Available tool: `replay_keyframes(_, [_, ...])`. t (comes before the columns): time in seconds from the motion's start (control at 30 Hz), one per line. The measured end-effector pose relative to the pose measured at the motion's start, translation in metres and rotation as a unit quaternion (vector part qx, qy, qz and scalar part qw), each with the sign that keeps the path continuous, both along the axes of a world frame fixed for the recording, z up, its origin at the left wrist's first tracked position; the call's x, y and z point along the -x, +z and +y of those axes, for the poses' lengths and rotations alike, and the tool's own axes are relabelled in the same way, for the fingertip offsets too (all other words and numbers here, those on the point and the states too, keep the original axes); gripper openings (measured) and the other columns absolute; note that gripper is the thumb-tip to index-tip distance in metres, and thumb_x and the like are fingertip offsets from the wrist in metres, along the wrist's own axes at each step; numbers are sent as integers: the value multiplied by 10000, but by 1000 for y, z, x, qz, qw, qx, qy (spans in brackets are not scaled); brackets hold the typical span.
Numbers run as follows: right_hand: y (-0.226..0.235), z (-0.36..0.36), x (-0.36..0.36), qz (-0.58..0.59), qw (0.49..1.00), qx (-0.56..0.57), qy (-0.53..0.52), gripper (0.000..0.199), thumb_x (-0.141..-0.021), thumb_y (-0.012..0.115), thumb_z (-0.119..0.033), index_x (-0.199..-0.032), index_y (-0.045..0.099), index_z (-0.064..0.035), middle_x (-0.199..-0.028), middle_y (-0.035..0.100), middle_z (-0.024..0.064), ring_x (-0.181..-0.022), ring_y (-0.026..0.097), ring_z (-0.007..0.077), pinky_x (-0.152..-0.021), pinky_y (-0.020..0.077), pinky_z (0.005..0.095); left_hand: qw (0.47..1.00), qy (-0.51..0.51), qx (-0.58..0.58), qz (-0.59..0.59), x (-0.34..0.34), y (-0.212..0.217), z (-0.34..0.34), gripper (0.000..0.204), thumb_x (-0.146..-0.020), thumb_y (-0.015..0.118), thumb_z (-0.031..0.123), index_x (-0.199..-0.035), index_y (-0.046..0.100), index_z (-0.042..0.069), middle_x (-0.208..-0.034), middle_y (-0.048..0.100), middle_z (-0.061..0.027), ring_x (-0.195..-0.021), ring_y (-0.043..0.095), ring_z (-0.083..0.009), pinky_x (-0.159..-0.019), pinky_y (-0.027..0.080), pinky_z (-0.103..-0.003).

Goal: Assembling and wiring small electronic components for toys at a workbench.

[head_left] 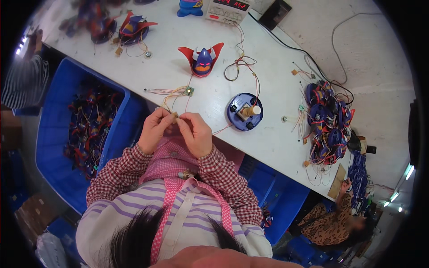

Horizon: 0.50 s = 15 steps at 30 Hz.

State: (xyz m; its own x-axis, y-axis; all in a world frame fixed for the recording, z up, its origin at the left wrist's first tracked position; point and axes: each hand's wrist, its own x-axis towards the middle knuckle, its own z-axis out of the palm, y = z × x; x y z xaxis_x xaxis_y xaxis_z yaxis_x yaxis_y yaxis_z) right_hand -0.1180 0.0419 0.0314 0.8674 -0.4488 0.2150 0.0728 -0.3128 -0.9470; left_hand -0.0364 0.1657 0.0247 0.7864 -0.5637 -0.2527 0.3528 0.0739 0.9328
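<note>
My left hand (154,129) and my right hand (195,133) meet at the table's front edge, fingertips pinched on a small tan wire connector (174,115), mostly hidden by the fingers. Thin coloured wires run from there to a small green circuit board (189,91) with a lit spot. Behind it stands a toy figure head (203,61) with a purple helmet, red collar and glowing pink eyes. A red wire links it down toward my hands. To the right lies a round blue plastic base (245,111) with a pale knob on top, wired as well.
A power supply (228,10) with a lit red display stands at the back, beside a blue toy (191,8). Wired toy heads are piled at right (328,120) and far left (132,29). A blue bin (49,134) holds more. Two other people sit nearby.
</note>
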Motion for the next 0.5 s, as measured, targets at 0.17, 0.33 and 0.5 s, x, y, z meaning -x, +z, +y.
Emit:
replay_keyframes(0.17, [14,-10,-4,-22,982,184,43,178,-785,614,33,-953,578,-15,-872,565,75,-645,553,181,-568,449,245,998,-38,5,45,-8,8,3,87,-885,549,80,-819,527,28,-704,560,-45,-578,532,-96,-540,457,-182])
replay_keyframes(0.33, [12,-10,-7,-41,973,211,78,208,-752,618,49,-946,583,-18,-865,561,84,-623,547,201,-547,446,263,995,-51,25,80,-11,8,5,94,-874,547,65,-791,513,38,-689,569,-54,-538,545,-109,-496,456,-181])
replay_keyframes(0.5, [11,-8,-8,-50,975,197,89,215,-747,614,57,-947,584,-18,-858,560,85,-612,542,206,-544,447,269,994,-59,39,83,-12,2,9,97,-870,540,56,-779,508,43,-680,568,-58,-531,544,-108,-485,452,-178])
